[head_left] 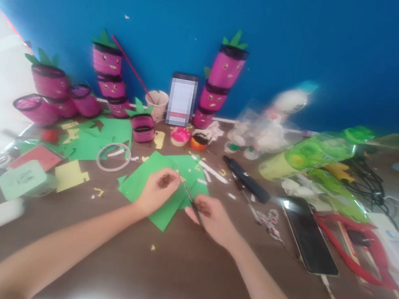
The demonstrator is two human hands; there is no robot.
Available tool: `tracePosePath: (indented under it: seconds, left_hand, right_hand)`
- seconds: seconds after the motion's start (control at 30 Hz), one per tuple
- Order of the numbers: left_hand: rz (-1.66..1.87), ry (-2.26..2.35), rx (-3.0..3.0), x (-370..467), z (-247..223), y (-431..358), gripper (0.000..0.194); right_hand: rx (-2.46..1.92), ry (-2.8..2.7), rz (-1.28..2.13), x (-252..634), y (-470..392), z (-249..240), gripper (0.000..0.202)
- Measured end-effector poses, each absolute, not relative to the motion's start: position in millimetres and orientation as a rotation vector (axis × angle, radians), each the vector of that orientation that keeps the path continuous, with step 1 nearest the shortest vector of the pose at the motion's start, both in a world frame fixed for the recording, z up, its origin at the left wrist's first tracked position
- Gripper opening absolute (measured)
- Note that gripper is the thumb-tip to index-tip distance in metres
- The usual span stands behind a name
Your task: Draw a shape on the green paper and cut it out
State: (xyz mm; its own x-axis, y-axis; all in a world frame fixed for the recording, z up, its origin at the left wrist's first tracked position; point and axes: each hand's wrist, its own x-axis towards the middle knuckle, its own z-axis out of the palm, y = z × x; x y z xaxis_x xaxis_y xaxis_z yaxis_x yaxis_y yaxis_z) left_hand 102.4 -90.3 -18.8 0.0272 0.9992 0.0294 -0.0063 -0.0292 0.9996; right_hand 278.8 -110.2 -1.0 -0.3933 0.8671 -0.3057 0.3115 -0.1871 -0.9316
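Note:
My left hand point(160, 188) is closed in a pinch above green paper sheets point(165, 218). A tiny yellowish speck shows at its fingertips, too blurred to name. In my right hand point(215, 217) is a slim dark pointed tool point(189, 193), its thin tip reaching to the left fingertips; whether it is scissors or tweezers I cannot tell. Small white and yellow paper scraps lie on and around the green sheets. Behind them stand a pot of pink paint point(180, 136) and an orange pot with dark paint point(199, 140).
Purple containers with faces and green leaves point(108, 78) stand along the blue wall, with another stack point(221, 79) near a propped phone point(182, 99). On the right lie a black pen-like tool point(246, 179), a phone on a cable point(309, 234) and a green bottle point(313, 153). Left: a tape roll point(112, 169).

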Motion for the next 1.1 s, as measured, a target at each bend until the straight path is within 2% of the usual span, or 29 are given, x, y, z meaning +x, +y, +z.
tracePosePath:
  seconds: [1.1]
  left_hand:
    - [1.225,1.203,1.179,101.0,-17.4,-89.9,0.011]
  right_hand:
    - [-1.37,-1.643,1.591,280.8,-108.2,1.6,0.042]
